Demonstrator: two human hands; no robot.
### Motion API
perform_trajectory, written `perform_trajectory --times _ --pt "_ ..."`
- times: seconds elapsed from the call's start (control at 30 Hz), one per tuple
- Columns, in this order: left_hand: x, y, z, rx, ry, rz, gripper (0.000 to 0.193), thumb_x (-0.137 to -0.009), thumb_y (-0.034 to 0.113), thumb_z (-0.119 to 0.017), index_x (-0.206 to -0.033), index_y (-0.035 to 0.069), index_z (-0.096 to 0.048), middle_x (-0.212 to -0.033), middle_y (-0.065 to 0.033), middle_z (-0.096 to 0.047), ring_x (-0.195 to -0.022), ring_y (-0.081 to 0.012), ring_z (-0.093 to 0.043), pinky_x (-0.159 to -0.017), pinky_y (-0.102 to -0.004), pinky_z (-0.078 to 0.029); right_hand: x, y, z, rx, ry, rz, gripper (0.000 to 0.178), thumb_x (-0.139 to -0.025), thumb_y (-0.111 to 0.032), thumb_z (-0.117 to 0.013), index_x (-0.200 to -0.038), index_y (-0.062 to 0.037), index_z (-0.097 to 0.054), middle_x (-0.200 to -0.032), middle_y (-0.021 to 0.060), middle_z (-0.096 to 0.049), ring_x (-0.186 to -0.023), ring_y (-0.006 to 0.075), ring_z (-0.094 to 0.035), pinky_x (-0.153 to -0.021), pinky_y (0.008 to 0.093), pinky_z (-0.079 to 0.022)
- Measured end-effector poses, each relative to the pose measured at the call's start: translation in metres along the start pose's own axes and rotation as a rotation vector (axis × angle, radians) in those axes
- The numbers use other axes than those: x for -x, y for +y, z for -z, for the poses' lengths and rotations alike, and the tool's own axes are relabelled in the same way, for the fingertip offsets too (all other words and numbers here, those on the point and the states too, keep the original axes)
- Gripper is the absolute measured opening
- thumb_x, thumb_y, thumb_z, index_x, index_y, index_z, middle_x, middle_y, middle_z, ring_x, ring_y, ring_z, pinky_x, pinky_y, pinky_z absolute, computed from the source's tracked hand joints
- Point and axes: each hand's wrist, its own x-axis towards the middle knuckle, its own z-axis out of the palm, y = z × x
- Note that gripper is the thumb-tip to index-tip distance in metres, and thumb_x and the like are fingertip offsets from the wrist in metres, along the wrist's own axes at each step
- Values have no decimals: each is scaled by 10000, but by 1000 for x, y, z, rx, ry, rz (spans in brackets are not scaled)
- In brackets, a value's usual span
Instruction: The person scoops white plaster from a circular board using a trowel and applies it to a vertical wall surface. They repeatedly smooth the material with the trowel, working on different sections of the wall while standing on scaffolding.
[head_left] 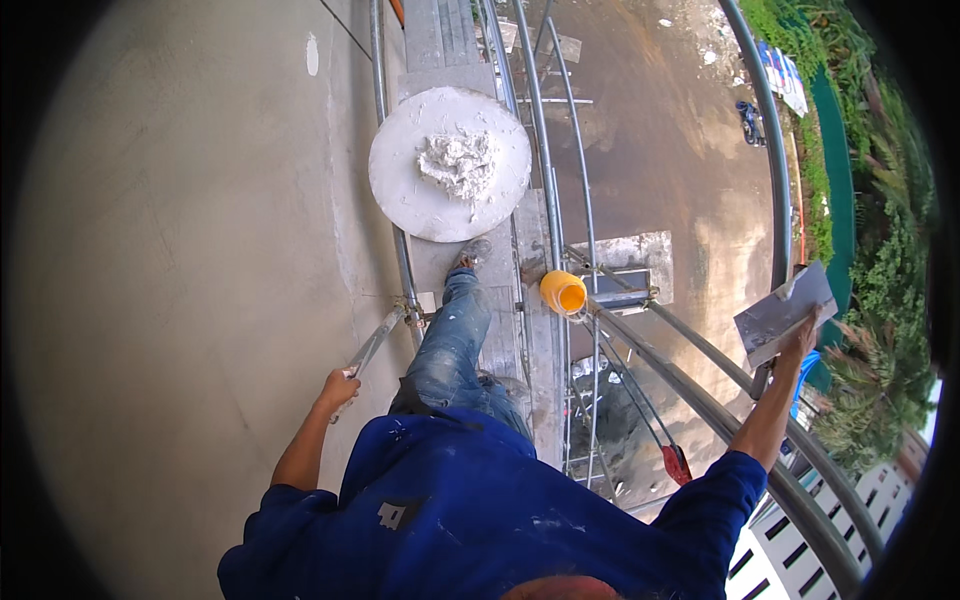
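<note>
My left hand (338, 391) is closed round the handle of a long-bladed trowel (377, 340), seen nearly edge-on beside the pale wall (200, 300). Out to the right, past the scaffold rail, my right hand (799, 343) grips a broad rectangular plastering trowel (782, 318); its flat grey blade faces up. Ahead of my feet lies a round white board (400, 190) with a heap of wet white plaster (460, 165) in its middle. Neither hand touches the board.
I stand on narrow scaffold planks (440, 262). A yellow bucket (566, 294) sits at their right edge. Metal tubes (540, 130) run along both sides. Far below on the right lies muddy ground (690, 150), with greenery (870, 220) beyond. A red object (677, 464) hangs near the lower rails.
</note>
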Motion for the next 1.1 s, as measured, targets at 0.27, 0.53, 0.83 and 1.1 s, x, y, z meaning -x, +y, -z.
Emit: perform_trajectory --times 0.27,0.53,0.83,1.1 --pt "-10 65 48 16 11 70 542 -797 71 -561 -1338 65 -594 -928 -131 -704 -716 -198 -671 -652 -331 -559 -86 47 13 375 -185 258 663 -1046 -481 -288 -1505 -6 -343 -1539 140 -389 -1418 257 -361 -1165 342 -257" --pt "11 109 71 72 -55 68 609 -827 150 -549 -1435 160 -511 -922 -136 -669 -686 -194 -673 -605 -341 -558 -91 98 -11 475 -217 421 621 -1042 -437 -274 -1492 -19 -362 -1496 177 -424 -1360 262 -422 -1123 360 -299" --pt "11 26 51 16 63 40 533 -801 181 -619 -1331 123 -614 -867 -132 -714 -721 -181 -683 -676 -306 -542 -89 108 1 473 -128 667 667 -1019 -515 -338 -1448 -13 -432 -1406 194 -525 -1256 261 -529 -1050 360 -379" --pt "-37 -2 14 -327 57 -1 515 -756 316 -631 -1261 221 -663 -949 -179 -727 -856 -303 -697 -805 -368 -534 -73 108 18 539 -98 609 697 -998 -561 -363 -1411 -12 -477 -1362 199 -567 -1216 267 -569 -1023 366 -406"
